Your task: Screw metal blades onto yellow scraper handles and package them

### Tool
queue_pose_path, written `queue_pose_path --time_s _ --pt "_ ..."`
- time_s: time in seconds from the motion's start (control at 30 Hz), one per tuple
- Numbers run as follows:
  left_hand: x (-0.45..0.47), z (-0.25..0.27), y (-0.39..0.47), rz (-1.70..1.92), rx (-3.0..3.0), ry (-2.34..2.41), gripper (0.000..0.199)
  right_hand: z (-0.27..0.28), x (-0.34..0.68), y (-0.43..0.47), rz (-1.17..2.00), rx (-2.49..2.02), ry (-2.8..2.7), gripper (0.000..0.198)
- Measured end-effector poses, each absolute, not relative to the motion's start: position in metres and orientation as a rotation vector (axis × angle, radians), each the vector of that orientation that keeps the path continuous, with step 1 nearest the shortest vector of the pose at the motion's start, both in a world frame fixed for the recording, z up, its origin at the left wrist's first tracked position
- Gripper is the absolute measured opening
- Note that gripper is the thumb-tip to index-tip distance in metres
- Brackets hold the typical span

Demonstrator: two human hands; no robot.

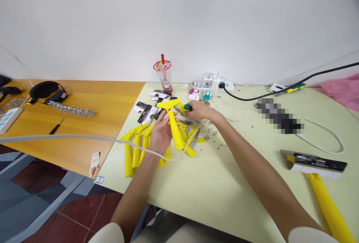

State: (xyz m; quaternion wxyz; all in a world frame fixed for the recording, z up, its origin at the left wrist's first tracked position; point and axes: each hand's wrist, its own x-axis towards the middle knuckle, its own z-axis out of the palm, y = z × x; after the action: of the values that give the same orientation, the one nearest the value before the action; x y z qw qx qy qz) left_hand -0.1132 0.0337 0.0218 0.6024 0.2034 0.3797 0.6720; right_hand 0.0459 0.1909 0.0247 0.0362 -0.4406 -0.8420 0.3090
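My left hand (162, 132) is closed around a yellow plastic scraper (174, 129), its head tilted up and its handle pointing down toward me. At the head's right end, my right hand (198, 110) grips a yellow-and-green screwdriver handle (187, 107); the tip is hard to make out. Several more yellow scrapers (136, 145) lie in a row under and left of my left hand. Beneath both hands are metal blades (194, 141) and yellow parts. Small screws (213, 132) are scattered to the right.
Black-and-white cards (146, 113) lie behind the scrapers, near a plastic cup (165, 76) with a straw. A white cable (92, 137) crosses in front of my left wrist. A power strip (209, 83) is by the wall. One carded scraper (322, 194) lies at right.
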Motion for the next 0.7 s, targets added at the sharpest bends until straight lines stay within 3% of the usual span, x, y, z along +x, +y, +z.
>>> queue_pose_path --time_s 0.27,0.4,0.7 --pt "-0.112 0.02 0.036 1.588 0.464 0.906 0.032 0.057 0.066 0.187 1.14 -1.223 -2.326 0.037" --pt "-0.108 0.022 0.036 1.599 0.502 0.901 0.024 0.071 0.072 0.176 1.178 -1.168 -2.198 0.035" --pt "-0.098 0.027 0.029 1.512 0.572 0.981 0.041 0.099 0.092 0.157 0.929 -1.092 -2.151 0.043"
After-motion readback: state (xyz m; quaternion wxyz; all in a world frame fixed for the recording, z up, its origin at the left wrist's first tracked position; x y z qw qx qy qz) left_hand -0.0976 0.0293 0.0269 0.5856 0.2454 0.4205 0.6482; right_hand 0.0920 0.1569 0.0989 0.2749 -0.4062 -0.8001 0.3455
